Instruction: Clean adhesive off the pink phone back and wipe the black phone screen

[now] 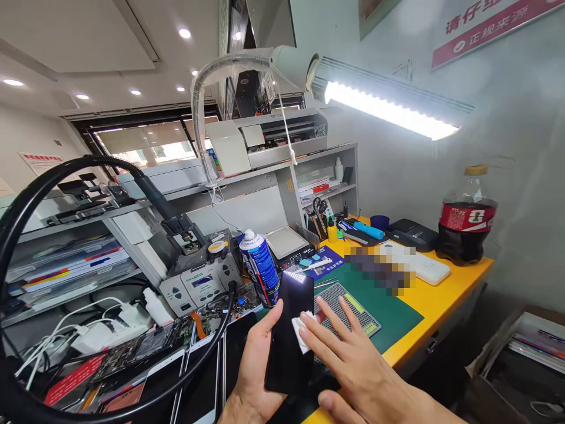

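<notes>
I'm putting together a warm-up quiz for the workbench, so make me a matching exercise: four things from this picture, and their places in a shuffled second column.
Things:
1. Black phone
2. White wipe
3. Blue spray can
4. Bottle of dark drink

Places:
A. Under the fingertips of the right hand
B. On the yellow table, close to the wall
C. In the left hand
D. Just beyond the phone

Right pairs: 1-C, 2-A, 3-D, 4-B

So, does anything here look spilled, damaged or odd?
No spill stands out. Bare circuit boards lie jumbled at the picture's lower left, their parts exposed, which looks untidy. The dark phone shows no obvious damage, though glare covers part of it.
</notes>
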Motion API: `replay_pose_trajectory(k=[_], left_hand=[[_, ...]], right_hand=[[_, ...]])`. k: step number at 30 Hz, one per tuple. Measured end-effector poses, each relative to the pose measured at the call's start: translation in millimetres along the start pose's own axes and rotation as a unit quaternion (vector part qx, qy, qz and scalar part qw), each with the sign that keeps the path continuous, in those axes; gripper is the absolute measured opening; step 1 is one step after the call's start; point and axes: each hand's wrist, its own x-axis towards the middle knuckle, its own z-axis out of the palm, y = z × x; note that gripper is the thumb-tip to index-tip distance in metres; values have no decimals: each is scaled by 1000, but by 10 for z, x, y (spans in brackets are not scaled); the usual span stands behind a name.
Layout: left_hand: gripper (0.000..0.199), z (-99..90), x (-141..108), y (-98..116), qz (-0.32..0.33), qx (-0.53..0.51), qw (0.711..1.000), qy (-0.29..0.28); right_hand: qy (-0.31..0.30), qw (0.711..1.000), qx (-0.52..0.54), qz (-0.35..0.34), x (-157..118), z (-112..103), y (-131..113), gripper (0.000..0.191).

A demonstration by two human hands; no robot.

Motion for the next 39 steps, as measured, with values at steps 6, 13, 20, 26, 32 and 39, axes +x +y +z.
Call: replay_pose_trajectory(k=[6,13,20,26,32,39], left_hand=[[42,31,3,-21,23,-3,999,-26],[44,-5,24,-10,-7,21,1000,-20],[53,-62,17,4,-41,49,998,-12],[52,-16,37,2,-12,66,998,-20],[48,176,163,0,26,69,996,-46],[37,333,496,48,142,45,988,-31]], right_hand=[[19,994,10,107,288,-135,283,69],[11,995,6,100,183,-175,188,71],[59,992,-100,-53,-97,190,22,69],[-20,1000,-11,-3,43,-63,72,72],[-10,997,30,74,314,-478,264,67],[-13,999,22,22,418,-645,477,66]])
